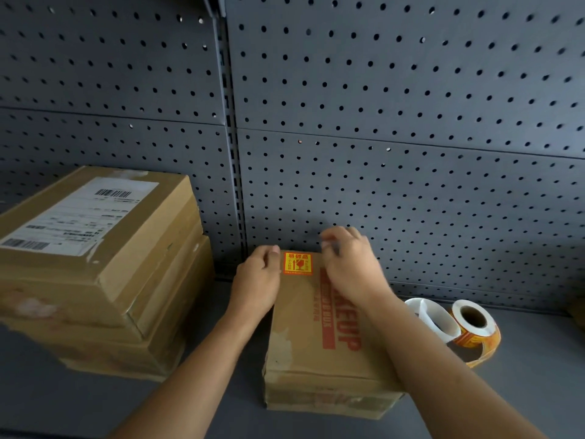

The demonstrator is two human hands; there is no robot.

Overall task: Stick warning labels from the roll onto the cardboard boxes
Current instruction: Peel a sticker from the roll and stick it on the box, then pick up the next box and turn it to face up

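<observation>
A small cardboard box [304, 343] with red print lies in the middle of the grey shelf. A yellow and red warning label [297, 263] is stuck flat on its top near the far edge. My left hand [258, 277] grips the box's far left corner, thumb beside the label. My right hand [348, 264] hovers over the far right part of the box, blurred, with fingers loosely curled and nothing visible in them. The label roll [474, 324] lies to the right of the box, with a loop of white backing strip [433, 315] trailing from it.
A stack of larger cardboard boxes [95, 264] with a white shipping label on top stands at the left. A grey pegboard wall [395, 153] closes off the back of the shelf [522, 391].
</observation>
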